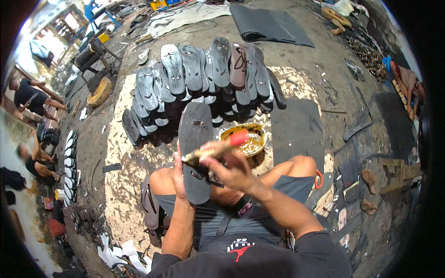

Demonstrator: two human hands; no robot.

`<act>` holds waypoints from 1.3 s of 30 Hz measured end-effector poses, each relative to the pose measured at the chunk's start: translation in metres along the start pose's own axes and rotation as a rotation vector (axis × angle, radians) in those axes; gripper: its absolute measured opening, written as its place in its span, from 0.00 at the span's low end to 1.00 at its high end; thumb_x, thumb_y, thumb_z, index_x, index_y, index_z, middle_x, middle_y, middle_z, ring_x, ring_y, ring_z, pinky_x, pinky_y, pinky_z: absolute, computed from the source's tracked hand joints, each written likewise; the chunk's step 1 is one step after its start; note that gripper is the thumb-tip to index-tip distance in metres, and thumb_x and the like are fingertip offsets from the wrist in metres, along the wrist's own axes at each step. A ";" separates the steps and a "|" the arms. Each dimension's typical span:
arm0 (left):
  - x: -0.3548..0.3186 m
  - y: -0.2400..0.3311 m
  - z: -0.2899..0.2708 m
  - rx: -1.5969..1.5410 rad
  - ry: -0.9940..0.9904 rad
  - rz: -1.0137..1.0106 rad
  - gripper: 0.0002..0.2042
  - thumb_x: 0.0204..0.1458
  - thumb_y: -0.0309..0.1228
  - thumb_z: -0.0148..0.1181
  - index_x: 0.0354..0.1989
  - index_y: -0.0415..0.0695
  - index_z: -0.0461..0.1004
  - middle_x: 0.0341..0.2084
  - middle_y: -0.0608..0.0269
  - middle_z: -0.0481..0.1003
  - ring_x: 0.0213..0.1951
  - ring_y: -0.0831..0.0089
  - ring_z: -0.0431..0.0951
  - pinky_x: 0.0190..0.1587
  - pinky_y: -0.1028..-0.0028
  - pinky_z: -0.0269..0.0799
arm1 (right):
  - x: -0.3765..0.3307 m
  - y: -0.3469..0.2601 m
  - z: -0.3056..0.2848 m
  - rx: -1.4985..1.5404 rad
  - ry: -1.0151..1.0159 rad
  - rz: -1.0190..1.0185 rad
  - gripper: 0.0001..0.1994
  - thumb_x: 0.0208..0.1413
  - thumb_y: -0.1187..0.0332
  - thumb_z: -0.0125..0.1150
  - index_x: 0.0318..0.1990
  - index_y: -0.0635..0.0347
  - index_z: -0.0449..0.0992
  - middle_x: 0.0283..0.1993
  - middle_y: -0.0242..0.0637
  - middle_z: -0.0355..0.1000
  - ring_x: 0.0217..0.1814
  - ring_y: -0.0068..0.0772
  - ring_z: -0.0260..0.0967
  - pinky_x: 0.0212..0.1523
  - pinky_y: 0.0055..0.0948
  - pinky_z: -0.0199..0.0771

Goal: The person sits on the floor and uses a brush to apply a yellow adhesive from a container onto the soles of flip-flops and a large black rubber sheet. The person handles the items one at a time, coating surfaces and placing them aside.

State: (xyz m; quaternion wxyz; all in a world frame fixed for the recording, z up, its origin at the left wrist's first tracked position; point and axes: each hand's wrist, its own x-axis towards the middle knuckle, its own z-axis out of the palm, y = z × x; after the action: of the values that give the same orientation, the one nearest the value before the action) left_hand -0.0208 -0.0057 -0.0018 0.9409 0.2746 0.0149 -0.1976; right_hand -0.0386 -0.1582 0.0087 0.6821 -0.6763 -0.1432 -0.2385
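Left hand [180, 178] clamps the dark sandal sole [195, 150] from its left edge, propping it upright over the lap so its face is open to work. Right hand [229, 169] is closed around a red-tipped brush [218, 147] laid across the sole. A glue bowl [245, 139] sits just beyond on the floor [301, 78], within reach; fanned soles [204, 74] lie behind it.

Dusty concrete floor [315, 55], black rubber sheet [269, 23], daylight upper left.
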 end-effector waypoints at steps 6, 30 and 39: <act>-0.027 -0.012 -0.029 0.082 -0.071 0.042 0.27 0.71 0.50 0.40 0.77 0.63 0.50 0.66 0.50 0.66 0.58 0.50 0.76 0.51 0.51 0.81 | 0.100 0.005 -0.057 -0.187 0.255 0.192 0.14 0.64 0.61 0.63 0.50 0.61 0.78 0.41 0.40 0.81 0.41 0.30 0.78 0.46 0.33 0.77; 0.054 0.034 0.013 0.104 0.031 0.311 0.25 0.68 0.56 0.44 0.72 0.68 0.58 0.56 0.58 0.72 0.45 0.66 0.78 0.43 0.67 0.80 | -0.023 -0.043 0.006 -0.002 -0.118 0.027 0.10 0.59 0.73 0.68 0.47 0.62 0.80 0.48 0.40 0.79 0.45 0.36 0.78 0.50 0.33 0.75; 0.028 -0.029 -0.010 -0.645 -0.093 -0.106 0.30 0.70 0.54 0.39 0.75 0.53 0.55 0.65 0.62 0.68 0.62 0.66 0.72 0.69 0.69 0.64 | 0.058 0.024 -0.003 -0.314 -0.079 -0.263 0.12 0.56 0.72 0.70 0.46 0.61 0.78 0.44 0.45 0.78 0.45 0.45 0.76 0.49 0.39 0.74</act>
State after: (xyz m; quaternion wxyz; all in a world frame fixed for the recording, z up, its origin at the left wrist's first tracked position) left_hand -0.0051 -0.0331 -0.0284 0.9675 -0.0478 0.0481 -0.2435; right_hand 0.0222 -0.1693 0.0178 0.5252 -0.7586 -0.2181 -0.3180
